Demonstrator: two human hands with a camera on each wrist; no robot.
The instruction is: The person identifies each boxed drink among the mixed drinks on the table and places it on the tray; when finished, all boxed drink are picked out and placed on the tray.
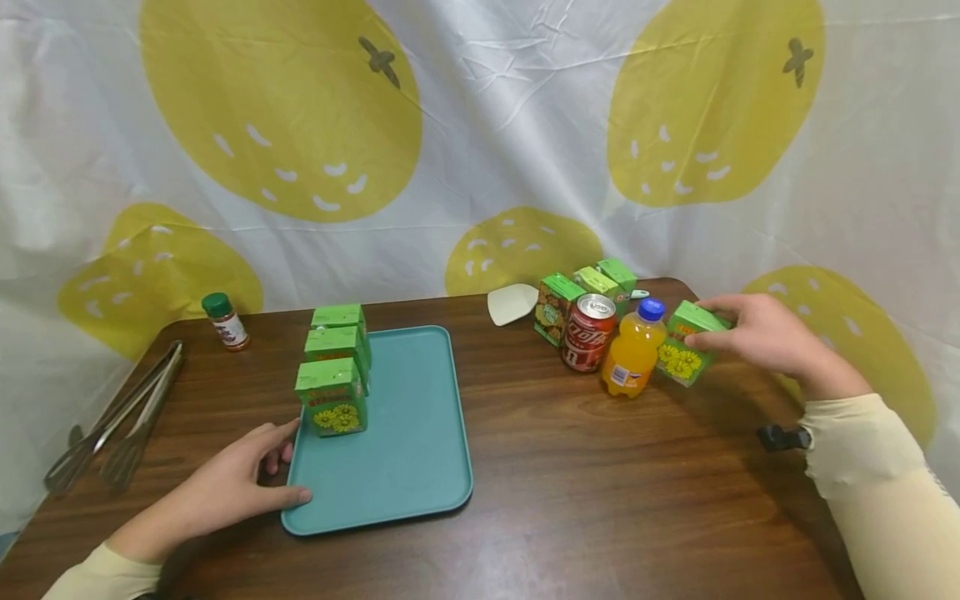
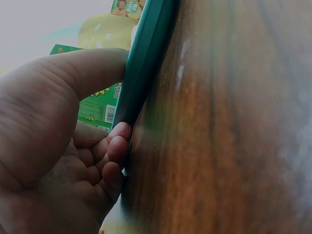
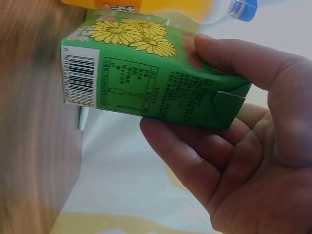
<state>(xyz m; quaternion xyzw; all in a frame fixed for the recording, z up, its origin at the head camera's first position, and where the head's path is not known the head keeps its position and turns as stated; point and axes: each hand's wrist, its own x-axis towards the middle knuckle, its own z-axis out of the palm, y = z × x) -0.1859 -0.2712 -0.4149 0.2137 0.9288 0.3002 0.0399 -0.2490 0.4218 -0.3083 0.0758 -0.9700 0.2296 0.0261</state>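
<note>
My right hand (image 1: pixel 772 337) pinches a green drink carton with yellow flowers (image 1: pixel 682 350) between thumb and fingers. The carton tilts beside an orange soda bottle (image 1: pixel 632 354); its barcode side shows in the right wrist view. Whether its base touches the table cannot be told. At the left, my left hand (image 1: pixel 236 479) grips the near left edge of a teal tray (image 1: pixel 405 450), thumb over the rim and the other fingers curled against its side. Along the tray's left side stand several similar green cartons (image 1: pixel 333 400) in a row, upright.
Left of the bottle stands a red soda can (image 1: pixel 589 333), with several more cartons (image 1: pixel 558 308) behind it. A white spatula-like blade (image 1: pixel 512 304) lies at the back. On the far left are metal tongs (image 1: pixel 142 408) and a green-capped spice jar (image 1: pixel 225 322). A patterned curtain (image 1: pixel 510 125) hangs behind the table.
</note>
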